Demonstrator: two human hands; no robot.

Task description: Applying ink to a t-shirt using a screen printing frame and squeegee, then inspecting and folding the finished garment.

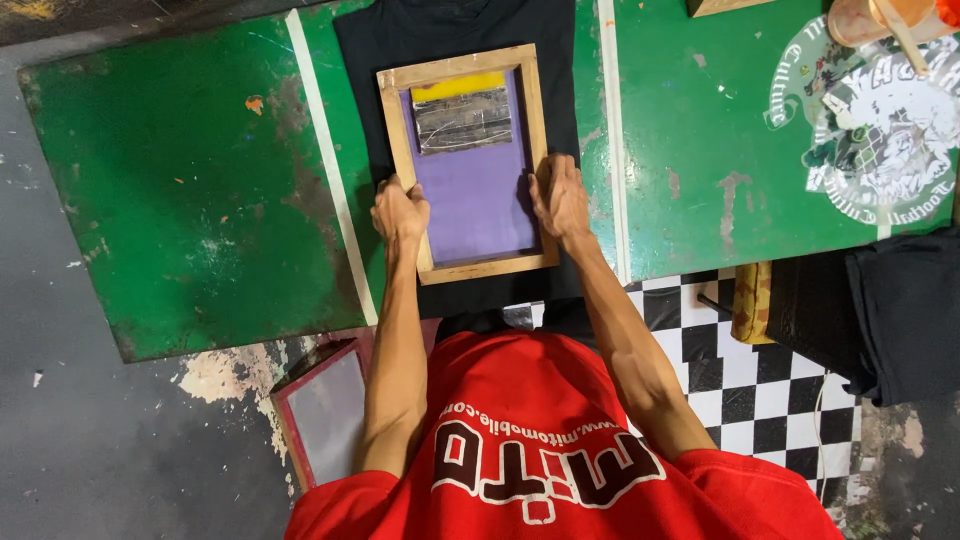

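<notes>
**Over the black shirt: both hands seat the printing frame**

On the worn green table [180, 180] a black cotton T-shirt [440, 30] lies flat, and a wooden-framed printing screen with purple mesh [478, 200] rests squarely on top of it. The left hand [400, 212] grips the frame's left rail near the lower corner, fingers curled over the wood; the right hand [560, 198] clasps the right rail opposite, fingers likewise closed on it. A yellow strip and a grey, ink-smeared patch [463, 120] sit at the far end of the mesh.

Judging by the even two-handed grip, the step in hand is seating or aligning the screen on the garment. Any next move calls for keeping the frame flat and unshifted, so the mesh stays in full contact with the cloth.

Nearby, a second red-framed screen [325, 410] leans below the table edge, and dark folded fabric [890, 310] lies to the right.
</notes>
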